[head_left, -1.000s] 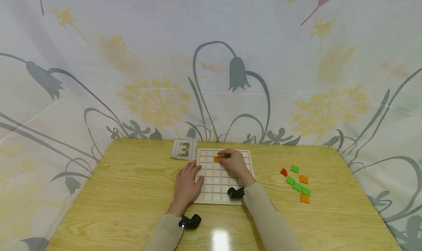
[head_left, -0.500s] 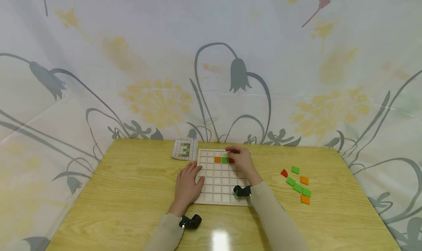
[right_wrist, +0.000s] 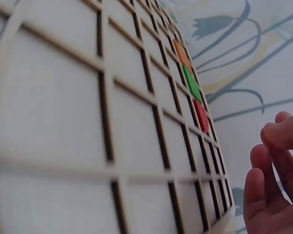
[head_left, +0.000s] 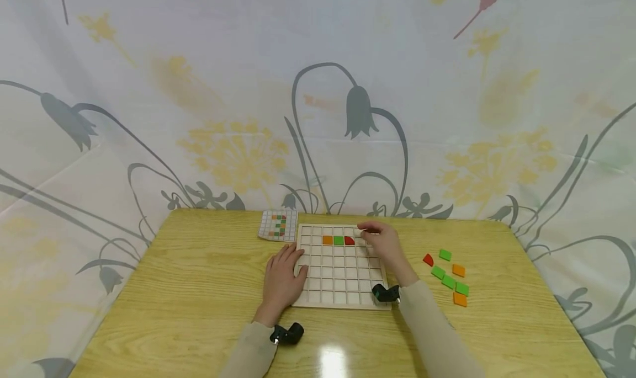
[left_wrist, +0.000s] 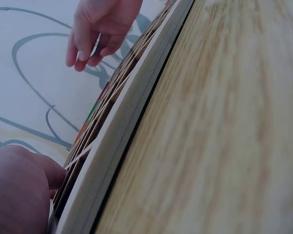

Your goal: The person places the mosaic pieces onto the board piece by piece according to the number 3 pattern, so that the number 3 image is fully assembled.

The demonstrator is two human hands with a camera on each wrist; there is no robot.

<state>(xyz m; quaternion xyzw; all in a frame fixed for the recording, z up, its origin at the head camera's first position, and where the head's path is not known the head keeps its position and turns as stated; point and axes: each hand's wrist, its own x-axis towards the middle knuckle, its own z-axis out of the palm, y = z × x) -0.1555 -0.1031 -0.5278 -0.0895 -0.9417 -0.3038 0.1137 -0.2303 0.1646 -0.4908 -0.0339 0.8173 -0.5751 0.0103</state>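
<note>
A pale grid board (head_left: 333, 283) lies on the table. In one of its upper rows an orange square tile (head_left: 327, 240), a green square tile (head_left: 338, 240) and a red rounded tile (head_left: 349, 240) sit side by side in separate cells. My left hand (head_left: 284, 276) rests on the board's left edge, its thumb reaching over the frame. Over the board's upper right part hovers my right hand (head_left: 385, 245), fingers loosely bent and nothing between them. The right wrist view shows those fingertips (right_wrist: 256, 183) clear of the red tile.
Right of the board lie loose tiles: several green ones (head_left: 448, 281), two orange ones (head_left: 460, 299) and a red one (head_left: 428, 260). A card with a printed coloured grid (head_left: 265, 223) lies beyond the left hand. A patterned curtain (head_left: 238, 91) hangs behind the table (head_left: 189, 289).
The green and red tiles now lie in cells beside the orange one. My right hand has let go of the red tile and moved right. The left hand has stayed in place.
</note>
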